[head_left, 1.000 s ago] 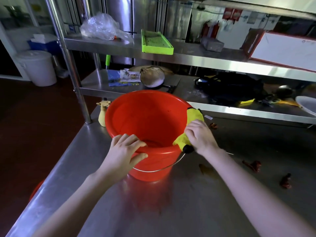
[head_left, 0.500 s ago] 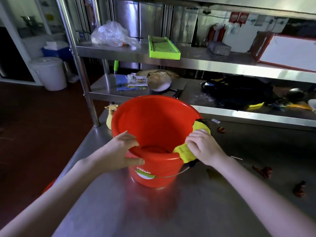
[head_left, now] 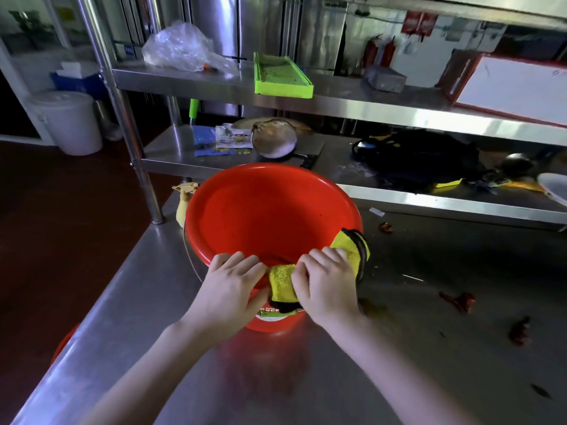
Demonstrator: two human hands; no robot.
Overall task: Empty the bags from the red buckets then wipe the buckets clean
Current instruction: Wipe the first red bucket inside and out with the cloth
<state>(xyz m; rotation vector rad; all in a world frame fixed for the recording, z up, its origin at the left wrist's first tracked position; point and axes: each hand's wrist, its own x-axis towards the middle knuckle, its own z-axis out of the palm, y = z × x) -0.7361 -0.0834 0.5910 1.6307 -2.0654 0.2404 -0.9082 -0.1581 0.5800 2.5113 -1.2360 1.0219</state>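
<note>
A red bucket [head_left: 264,216] stands upright on the steel table [head_left: 276,378], empty inside. My left hand [head_left: 230,286] grips its near rim, fingers curled over the edge. Right beside it, my right hand [head_left: 328,286] presses a yellow cloth with black trim [head_left: 282,280] over the same rim; the cloth drapes along the rim to the right. A green label on the bucket's outside shows just below the cloth. A second red bucket's edge [head_left: 63,345] peeks out below the table's left side.
A yellow spray bottle [head_left: 184,204] stands behind the bucket at the left. Red scraps [head_left: 460,302] lie on the table to the right. A two-tier steel shelf [head_left: 337,99] at the back holds a clear plastic bag [head_left: 181,47], a green tray [head_left: 282,75] and a pan [head_left: 273,142].
My right hand slid the cloth along the rim from the right side toward the near side, next to my left hand. The bucket turned, bringing its label to the front.
</note>
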